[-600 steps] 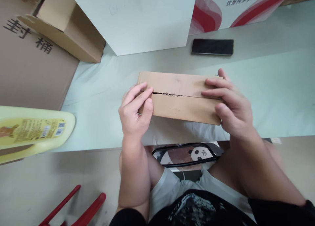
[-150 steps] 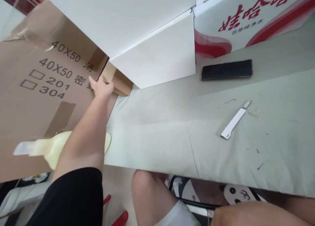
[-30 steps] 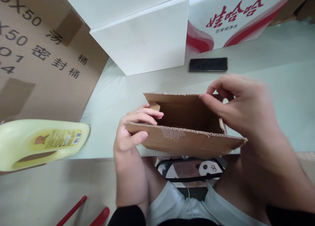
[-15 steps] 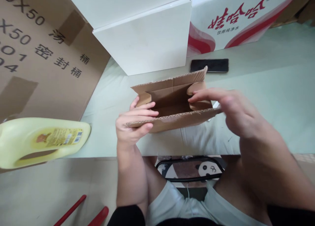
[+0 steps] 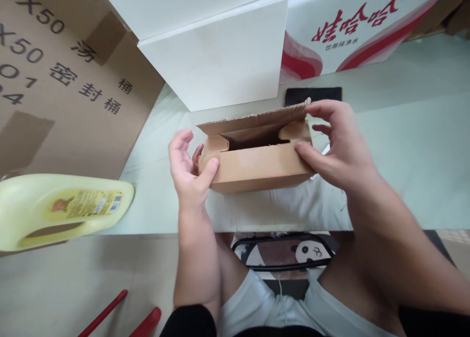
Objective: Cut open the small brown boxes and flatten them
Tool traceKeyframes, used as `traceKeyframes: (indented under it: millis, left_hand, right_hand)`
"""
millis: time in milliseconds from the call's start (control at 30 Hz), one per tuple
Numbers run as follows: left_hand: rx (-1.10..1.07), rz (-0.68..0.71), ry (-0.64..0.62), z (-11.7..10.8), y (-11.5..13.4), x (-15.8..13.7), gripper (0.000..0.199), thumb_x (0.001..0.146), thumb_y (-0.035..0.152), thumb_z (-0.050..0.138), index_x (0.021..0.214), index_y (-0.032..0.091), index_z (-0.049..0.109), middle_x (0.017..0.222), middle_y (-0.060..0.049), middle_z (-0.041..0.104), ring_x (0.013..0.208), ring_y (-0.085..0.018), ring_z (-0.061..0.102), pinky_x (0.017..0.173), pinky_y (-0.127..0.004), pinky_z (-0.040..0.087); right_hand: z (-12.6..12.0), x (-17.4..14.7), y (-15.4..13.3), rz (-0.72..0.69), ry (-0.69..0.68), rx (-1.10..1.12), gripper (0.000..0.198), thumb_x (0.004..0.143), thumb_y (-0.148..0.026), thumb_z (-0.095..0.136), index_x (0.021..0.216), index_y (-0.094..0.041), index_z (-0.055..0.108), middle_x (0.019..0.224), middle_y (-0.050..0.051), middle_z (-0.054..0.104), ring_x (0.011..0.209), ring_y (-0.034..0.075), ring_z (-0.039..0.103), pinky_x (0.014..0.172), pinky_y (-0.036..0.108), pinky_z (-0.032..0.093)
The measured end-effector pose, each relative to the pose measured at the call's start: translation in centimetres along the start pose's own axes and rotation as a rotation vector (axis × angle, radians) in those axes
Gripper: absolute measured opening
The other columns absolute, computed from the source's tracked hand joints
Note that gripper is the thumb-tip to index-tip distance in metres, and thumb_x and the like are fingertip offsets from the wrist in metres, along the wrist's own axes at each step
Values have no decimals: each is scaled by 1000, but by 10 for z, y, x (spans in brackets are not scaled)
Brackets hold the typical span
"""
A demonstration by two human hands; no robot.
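Observation:
A small brown cardboard box (image 5: pixel 257 168) stands on the table in front of me. Its near flap is folded inward over the opening, and the far flap (image 5: pixel 253 119) still stands up at a slant. Small side flaps are tucked in at both ends; the dark inside shows through a narrow gap. My left hand (image 5: pixel 189 163) grips the left end, thumb on the near flap's corner and some fingers raised off the side. My right hand (image 5: pixel 338 146) spans the right end, thumb pressing the near flap, index fingertip at the far flap's corner.
Behind the box are a white carton (image 5: pixel 216 62), a red-and-white printed carton (image 5: pixel 352 28) and a dark phone (image 5: pixel 314 94). A large brown carton (image 5: pixel 73 82) and a pale yellow jug (image 5: pixel 33 200) stand left. The table edge (image 5: pixel 286 230) runs close to my lap.
The near flap has swung up and inward over the opening. My left fingers have come out of the box to its end; my right hand has moved from inside to the flaps' right corners.

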State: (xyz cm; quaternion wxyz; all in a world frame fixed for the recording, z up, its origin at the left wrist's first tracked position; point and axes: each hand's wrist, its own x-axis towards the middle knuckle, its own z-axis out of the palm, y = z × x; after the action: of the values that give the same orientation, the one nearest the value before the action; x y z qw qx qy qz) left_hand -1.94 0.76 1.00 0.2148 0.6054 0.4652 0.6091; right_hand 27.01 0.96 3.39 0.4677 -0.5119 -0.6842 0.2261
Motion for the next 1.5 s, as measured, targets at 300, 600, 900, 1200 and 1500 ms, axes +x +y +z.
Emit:
traceKeyframes:
  millis: [300, 600, 900, 1200, 1500]
  left_hand:
    - [-81, -53, -128, 0, -10, 0, 49, 81, 33, 78, 128, 31, 66, 137, -5, 70, 136, -28, 62, 124, -53, 42]
    - [-42, -155, -83, 3, 0, 3, 10, 84, 35, 79, 85, 27, 83, 109, -4, 80, 122, -27, 71, 126, -54, 40]
    - [-129, -392, 51, -10, -5, 9, 13, 71, 34, 85, 78, 24, 81, 116, -5, 79, 124, -29, 69, 116, -50, 50]
    - [-8, -434, 478, -20, -35, 12, 19, 71, 36, 79, 80, 20, 75, 85, -1, 76, 82, -15, 69, 78, -27, 56]
    - [-275, -705, 0, 21, -23, -4, 59, 87, 79, 53, 101, 23, 67, 94, -8, 76, 90, -25, 73, 67, -32, 60]
  right_hand:
    - [20, -5, 5, -126, -27, 86, 19, 82, -22, 55, 97, -26, 65, 121, 8, 74, 132, 32, 64, 125, 61, 39]
    - [22, -6, 12, -83, -25, 135, 12, 88, -27, 54, 89, -27, 66, 123, 7, 75, 144, 33, 55, 128, 65, 32]
    - [32, -9, 44, 217, 98, 302, 39, 97, -48, 47, 132, -33, 53, 153, 8, 57, 138, 29, 59, 113, 53, 50]
    - [38, -9, 44, 309, -281, 594, 73, 92, -72, 48, 152, -32, 36, 129, 7, 73, 123, 27, 68, 112, 56, 50]
    - [4, -13, -19, -187, -410, 392, 55, 97, -59, 55, 145, -34, 52, 167, 3, 46, 160, 29, 35, 133, 54, 29]
